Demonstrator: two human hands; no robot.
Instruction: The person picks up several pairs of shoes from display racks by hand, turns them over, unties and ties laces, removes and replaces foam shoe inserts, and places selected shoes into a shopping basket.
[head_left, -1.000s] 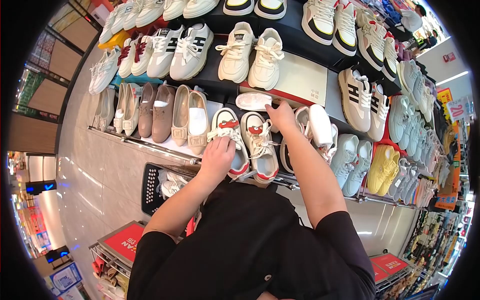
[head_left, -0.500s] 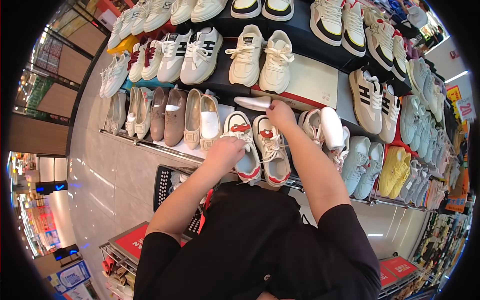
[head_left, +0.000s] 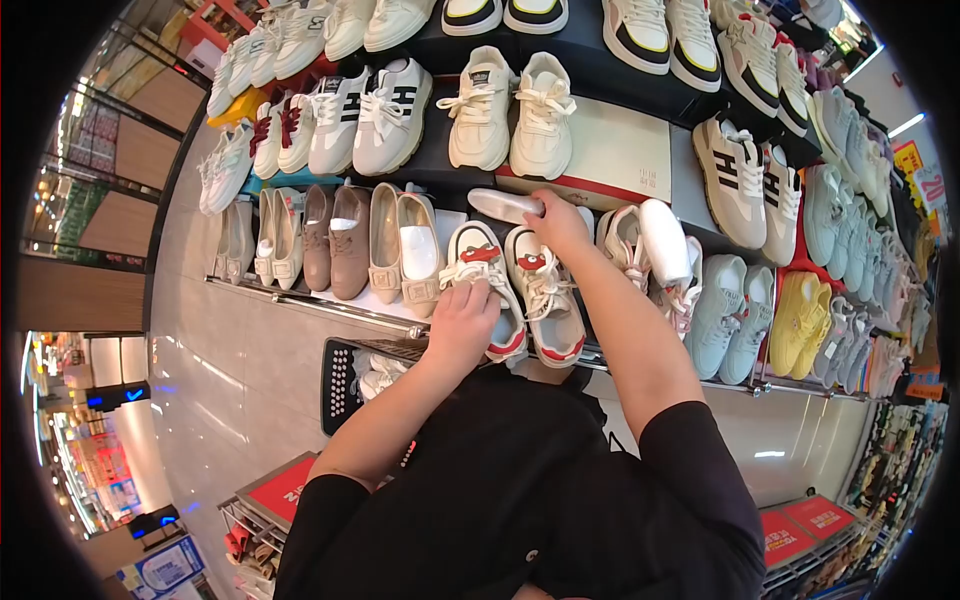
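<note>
My right hand is closed on one end of a white, oblong shoe insert, which points left above the shoes. Just below it stands a pair of cream sneakers with red trim and a red patch on the tongue. My left hand rests on the laces of the left sneaker, fingers curled together and partly hiding the shoe. The right sneaker stands beside it, laces loosely tied, no hand touching it.
Beige flats and brown shoes line the shelf to the left. On the right, a white roll sticks up from another pair, next to pale blue sneakers. A shoebox lies behind. A black basket is below left.
My left hand has shifted slightly right and down along the left sneaker. My right hand still holds the insert, now a bit further left and tilted differently. The view has turned slightly.
</note>
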